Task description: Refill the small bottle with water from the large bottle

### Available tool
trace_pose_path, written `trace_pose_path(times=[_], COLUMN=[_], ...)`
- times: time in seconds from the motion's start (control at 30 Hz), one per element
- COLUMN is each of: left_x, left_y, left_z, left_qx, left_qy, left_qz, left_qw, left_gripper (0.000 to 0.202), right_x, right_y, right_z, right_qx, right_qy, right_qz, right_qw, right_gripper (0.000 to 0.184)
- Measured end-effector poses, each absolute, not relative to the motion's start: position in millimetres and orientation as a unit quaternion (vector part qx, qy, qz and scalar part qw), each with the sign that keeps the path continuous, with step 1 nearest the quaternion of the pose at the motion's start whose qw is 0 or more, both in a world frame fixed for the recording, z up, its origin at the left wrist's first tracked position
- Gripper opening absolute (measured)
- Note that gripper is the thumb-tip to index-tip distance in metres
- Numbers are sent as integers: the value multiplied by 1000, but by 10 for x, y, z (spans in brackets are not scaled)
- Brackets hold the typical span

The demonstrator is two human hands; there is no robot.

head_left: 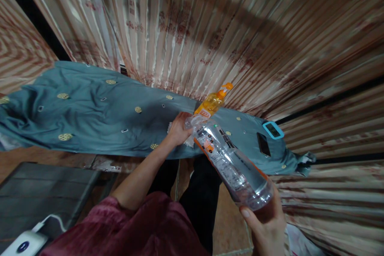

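Observation:
My right hand (267, 224) grips the base of a clear plastic bottle (231, 160) with an orange and white label, held tilted with its neck pointing away from me. My left hand (179, 130) reaches out to the bottle's mouth, its fingers closed around the neck or cap; what they pinch is hidden. A bit of white cloth or tissue (189, 141) shows under that hand. Just beyond stands an orange spray bottle (211, 104) on the blue-green cloth (90, 112) that covers the table.
A dark phone (263, 144) and a small device with a light-blue frame (273, 130) lie on the cloth at the right. Striped curtains (210, 28) hang behind. A white power bank with a cable (25, 242) lies at lower left on a dark surface.

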State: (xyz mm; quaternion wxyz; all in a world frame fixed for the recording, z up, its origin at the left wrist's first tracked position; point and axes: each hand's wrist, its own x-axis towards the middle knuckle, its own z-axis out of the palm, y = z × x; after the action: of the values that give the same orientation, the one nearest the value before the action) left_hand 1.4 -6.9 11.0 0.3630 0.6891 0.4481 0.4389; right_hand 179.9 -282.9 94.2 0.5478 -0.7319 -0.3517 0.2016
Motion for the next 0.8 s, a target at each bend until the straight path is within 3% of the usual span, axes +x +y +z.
trace_pose_path(times=[0.8], left_x=[7], left_y=[-70], left_z=[113], left_qx=[694], left_qy=[440], left_qz=[438], left_qw=[365], left_gripper=[34], right_x=[1816], right_y=[-2837], right_z=[947], right_qx=[-730], right_qy=[-374], right_qz=[198], right_qw=[537], right_gripper=[114])
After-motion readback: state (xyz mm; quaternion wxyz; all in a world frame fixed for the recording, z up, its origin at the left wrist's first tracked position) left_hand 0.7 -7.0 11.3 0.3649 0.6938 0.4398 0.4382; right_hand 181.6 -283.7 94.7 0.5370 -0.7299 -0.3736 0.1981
